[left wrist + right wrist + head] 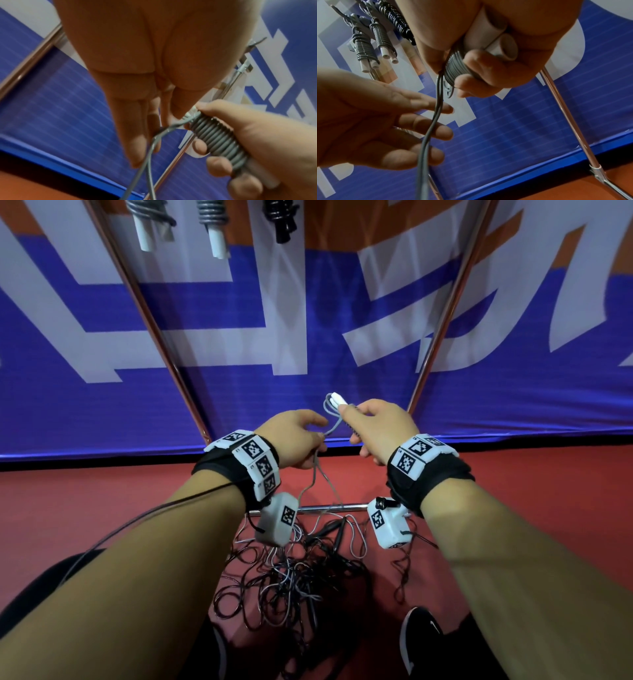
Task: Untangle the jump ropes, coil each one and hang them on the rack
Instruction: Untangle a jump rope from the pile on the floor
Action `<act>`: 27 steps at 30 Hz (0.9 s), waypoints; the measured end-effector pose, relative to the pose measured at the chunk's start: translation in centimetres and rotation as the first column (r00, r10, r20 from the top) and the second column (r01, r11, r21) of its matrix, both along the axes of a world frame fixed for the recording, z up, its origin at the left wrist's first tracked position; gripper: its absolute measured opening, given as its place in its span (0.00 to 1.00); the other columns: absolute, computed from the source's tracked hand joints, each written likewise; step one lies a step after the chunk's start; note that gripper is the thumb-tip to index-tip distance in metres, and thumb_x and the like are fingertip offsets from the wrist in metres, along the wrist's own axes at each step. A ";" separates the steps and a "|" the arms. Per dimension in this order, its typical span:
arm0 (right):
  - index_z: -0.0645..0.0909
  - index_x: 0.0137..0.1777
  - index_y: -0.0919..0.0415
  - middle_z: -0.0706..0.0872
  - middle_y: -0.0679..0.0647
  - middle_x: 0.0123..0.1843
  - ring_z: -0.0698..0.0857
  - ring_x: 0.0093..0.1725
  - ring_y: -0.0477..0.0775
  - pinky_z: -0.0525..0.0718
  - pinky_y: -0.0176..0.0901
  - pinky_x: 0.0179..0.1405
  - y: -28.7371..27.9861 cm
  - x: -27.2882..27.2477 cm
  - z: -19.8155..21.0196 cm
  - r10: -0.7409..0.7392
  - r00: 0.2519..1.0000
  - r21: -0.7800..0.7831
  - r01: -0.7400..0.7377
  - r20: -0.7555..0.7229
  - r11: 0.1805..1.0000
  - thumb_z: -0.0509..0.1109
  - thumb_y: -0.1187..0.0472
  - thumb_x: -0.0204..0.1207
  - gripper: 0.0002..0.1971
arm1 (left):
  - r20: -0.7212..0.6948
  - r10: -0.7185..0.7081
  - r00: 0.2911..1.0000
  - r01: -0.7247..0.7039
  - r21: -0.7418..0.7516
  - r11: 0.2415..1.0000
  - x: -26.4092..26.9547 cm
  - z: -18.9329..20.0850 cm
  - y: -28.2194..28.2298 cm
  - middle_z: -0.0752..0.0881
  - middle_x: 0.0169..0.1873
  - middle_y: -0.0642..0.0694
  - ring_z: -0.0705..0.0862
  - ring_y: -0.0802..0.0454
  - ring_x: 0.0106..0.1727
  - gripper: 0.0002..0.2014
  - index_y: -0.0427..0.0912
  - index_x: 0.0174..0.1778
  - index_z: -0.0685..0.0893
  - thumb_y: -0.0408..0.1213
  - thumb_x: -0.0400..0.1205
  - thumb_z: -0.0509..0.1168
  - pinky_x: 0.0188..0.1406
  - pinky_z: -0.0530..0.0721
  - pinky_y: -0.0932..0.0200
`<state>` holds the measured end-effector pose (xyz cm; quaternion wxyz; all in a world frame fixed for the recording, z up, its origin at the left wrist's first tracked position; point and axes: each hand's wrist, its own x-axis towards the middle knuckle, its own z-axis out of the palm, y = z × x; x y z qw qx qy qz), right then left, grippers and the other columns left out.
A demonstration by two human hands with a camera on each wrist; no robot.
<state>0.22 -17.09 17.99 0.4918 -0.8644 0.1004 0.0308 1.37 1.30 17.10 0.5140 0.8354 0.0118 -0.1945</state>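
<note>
Nearest, at frame bottom: black shoe (419, 642) planted on red floor (534, 529). Just ahead, between the feet: tangled pile of ropes (291, 580), black and grey strands mixed, lying loose on the floor, partly over a low chrome bar (329, 507).

Mid-height: right hand (376, 429) wrapped round a pair of white handles (503, 44) with grey rope (221, 139) wound tightly around them in neat turns; fingers curled over the coil, handle ends protruding. Two free grey strands (433, 121) dropping from the coil toward the floor pile. Left hand (294, 436) just beside, fingers straight and loosely spread in the right wrist view, strands running across the fingers (436, 129); in the head view touching the strands, firm pinch not confirmable.

Behind: two slanted copper-toned rack poles (150, 316), apart at top, converging downward. Backdrop of blue banner (308, 392) with large white shapes and orange upper band, meeting the floor at a dark edge.

Farthest, top: three finished bundles (368, 50) hanging on the rack, two grey with white handles, one black.
</note>
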 end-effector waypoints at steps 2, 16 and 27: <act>0.87 0.50 0.46 0.94 0.51 0.37 0.85 0.23 0.46 0.74 0.33 0.16 0.0 -0.1 0.0 -0.006 1.000 0.026 0.006 0.010 1.000 0.73 0.33 0.81 0.18 | -0.063 -0.008 0.998 0.005 -0.045 0.999 -0.2 0.4 0.0 0.95 0.51 0.38 0.88 0.42 0.42 0.12 0.42 0.63 0.88 0.42 0.94 0.60 0.57 0.91 0.42; 0.87 0.52 0.43 0.95 0.47 0.38 0.89 0.27 0.48 0.80 0.39 0.22 0.1 -0.5 0.9 0.006 1.000 0.024 -0.007 0.022 1.000 0.71 0.28 0.80 0.20 | -0.145 0.064 0.987 -0.114 -0.374 0.920 -0.3 1.0 0.3 0.95 0.48 0.39 0.95 0.42 0.45 0.08 0.40 0.56 0.77 0.42 0.94 0.62 0.48 0.90 0.44; 0.91 0.53 0.49 0.93 0.54 0.38 0.83 0.29 0.53 0.72 0.38 0.24 0.6 -0.6 1.9 -0.019 0.989 0.331 0.066 -0.145 0.941 0.76 0.30 0.77 0.22 | 0.087 -0.045 0.995 0.065 -0.243 0.968 -0.1 1.2 1.5 0.95 0.49 0.34 0.93 0.36 0.54 0.12 0.40 0.45 0.81 0.34 0.79 0.80 0.68 0.87 0.38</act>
